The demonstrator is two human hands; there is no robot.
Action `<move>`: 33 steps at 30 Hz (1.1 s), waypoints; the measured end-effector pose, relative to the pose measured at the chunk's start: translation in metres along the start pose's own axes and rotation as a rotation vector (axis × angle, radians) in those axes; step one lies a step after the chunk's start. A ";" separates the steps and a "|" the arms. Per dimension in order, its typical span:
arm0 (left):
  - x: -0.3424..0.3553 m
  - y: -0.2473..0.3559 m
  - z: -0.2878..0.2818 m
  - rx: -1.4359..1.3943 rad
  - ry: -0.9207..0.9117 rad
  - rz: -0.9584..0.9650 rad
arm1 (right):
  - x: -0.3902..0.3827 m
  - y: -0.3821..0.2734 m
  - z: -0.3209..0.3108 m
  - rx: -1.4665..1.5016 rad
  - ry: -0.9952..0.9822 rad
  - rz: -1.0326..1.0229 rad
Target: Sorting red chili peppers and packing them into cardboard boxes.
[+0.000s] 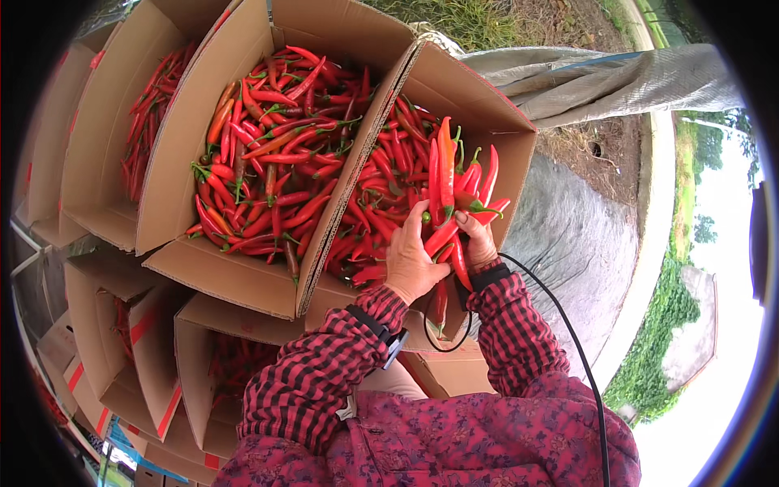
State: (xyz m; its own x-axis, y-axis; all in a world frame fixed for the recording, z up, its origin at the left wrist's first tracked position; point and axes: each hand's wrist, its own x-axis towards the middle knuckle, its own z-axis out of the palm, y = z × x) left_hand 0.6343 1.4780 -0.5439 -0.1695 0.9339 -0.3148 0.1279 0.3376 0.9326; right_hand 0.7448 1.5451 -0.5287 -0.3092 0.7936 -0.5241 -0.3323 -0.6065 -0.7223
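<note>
Both of my hands are closed round a bunch of red chili peppers (447, 174) above the right-hand cardboard box (454, 89). My left hand (412, 258) grips the bunch from its left side, its fingers partly behind the peppers. On the other side my right hand (477, 241) has its thumb pressed on them. Several peppers point up and away from me, and others hang down below the hands. More red chilies (369, 199) lie loose in the box beneath.
Directly left stands another open box (174, 146) heaped with red chilies (284, 154). Further boxes (105, 154) with chilies line the left and lower left. A grey tarp (617, 85) bunches at the upper right. A black cable (560, 304) runs from my right wrist.
</note>
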 end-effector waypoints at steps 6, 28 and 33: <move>-0.013 0.048 -0.020 -0.035 0.066 0.044 | -0.019 -0.037 0.040 -0.130 -0.039 -0.084; -0.395 0.041 -0.236 -0.479 0.838 -0.120 | -0.274 0.132 0.334 -0.706 -0.638 0.324; -0.531 -0.022 -0.281 -0.617 1.239 -0.004 | -0.394 0.257 0.420 -0.747 -0.986 0.508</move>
State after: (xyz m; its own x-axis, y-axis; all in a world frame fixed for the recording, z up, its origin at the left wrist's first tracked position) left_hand 0.4467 0.9411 -0.3475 -0.9592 0.1103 -0.2603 -0.2687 -0.0697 0.9607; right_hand 0.4069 1.0554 -0.3184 -0.8677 -0.0699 -0.4922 0.4766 -0.3988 -0.7835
